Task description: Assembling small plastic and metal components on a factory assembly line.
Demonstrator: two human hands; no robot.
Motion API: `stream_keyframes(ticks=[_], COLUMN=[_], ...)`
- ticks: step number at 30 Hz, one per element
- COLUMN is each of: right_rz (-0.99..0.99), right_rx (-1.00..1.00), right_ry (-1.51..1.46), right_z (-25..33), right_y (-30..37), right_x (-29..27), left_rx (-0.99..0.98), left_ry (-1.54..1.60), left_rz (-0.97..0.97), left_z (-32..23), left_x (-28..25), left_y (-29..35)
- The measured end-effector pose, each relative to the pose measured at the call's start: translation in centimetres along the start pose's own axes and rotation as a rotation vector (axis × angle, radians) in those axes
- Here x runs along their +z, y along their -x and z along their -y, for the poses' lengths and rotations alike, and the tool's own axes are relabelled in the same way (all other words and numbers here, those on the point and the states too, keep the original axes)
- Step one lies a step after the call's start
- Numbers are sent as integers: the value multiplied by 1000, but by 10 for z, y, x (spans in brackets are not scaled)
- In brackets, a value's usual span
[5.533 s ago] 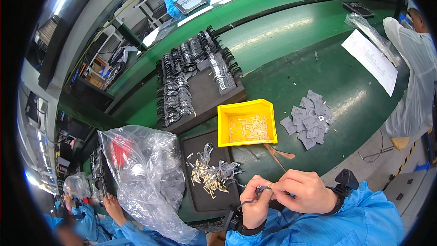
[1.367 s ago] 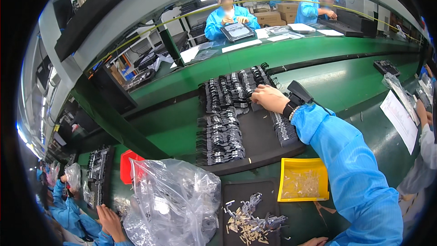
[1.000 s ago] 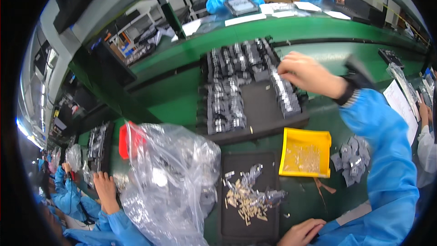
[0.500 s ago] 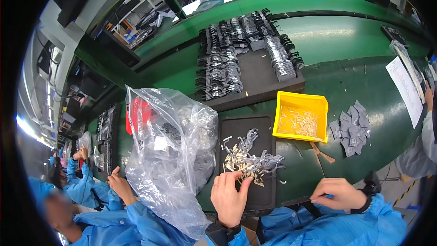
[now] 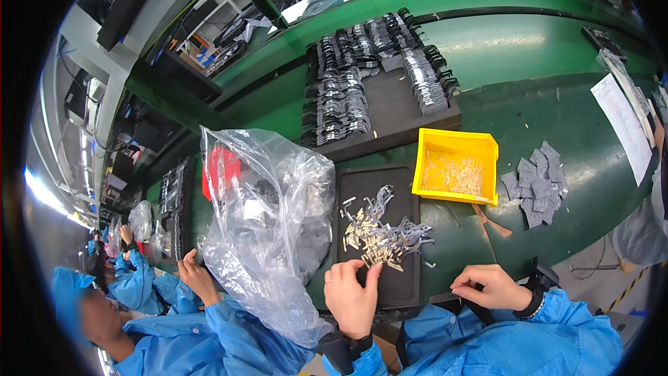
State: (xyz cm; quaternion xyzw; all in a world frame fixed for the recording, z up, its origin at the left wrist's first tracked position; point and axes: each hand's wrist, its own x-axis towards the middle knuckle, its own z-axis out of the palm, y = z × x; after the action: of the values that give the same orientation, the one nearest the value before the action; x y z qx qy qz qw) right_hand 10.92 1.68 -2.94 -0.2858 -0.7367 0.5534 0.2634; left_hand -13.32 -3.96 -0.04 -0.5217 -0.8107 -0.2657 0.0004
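A pile of small cream-coloured pegs mixed with grey bent clips lies on a shallow black tray. At the tray's near left side is my left hand, thumb and forefinger apart beside the pile; nothing shows between them. Right of the tray, my right hand hovers near the table's front edge with its fingers curled together. Whatever it may be pinching is hidden or too small to see. Behind it stands a yellow bin holding many more cream pegs.
Large clear plastic bag left of the tray, in front of a red bin. Grey flat pieces are heaped at right. Farther back, a black foam tray carries rows of dark parts. A co-worker's hand is at left.
The view has shifted slightly. My right hand has moved a little left, toward the tray. My left hand stays by the pile, its thumb and forefinger still apart.
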Motion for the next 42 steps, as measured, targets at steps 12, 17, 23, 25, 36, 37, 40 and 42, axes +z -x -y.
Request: stream_keyframes(ticks=[12,17,23,25,36,37,40,42], right_rz=[-28,-17,-23,-14,-82,-95,-122,-163], right_rx=[-83,-75,-72,-49,8,9,132,159], right_ry=[-4,8,-5,-18,-361,-352,-803,-816], right_z=[-1,1,1,2,27,29,43,37], right_y=[3,3,4,5,-8,-11,-23,-22], right_x=[1,-1,-1,-2,-1,-2,-5,-13], left_rx=[-8,68,87,69,-280,-303,-314,-313], left_ry=[-127,-136,-116,-98,1163,1248,1351,1399], left_rz=[63,73,125,88,224,266,376,431], left_z=[-7,-4,2,2,-52,-62,-75,-80], left_x=[0,1,2,5,-8,-7,0,4], left_y=[18,19,18,20,25,26,28,29])
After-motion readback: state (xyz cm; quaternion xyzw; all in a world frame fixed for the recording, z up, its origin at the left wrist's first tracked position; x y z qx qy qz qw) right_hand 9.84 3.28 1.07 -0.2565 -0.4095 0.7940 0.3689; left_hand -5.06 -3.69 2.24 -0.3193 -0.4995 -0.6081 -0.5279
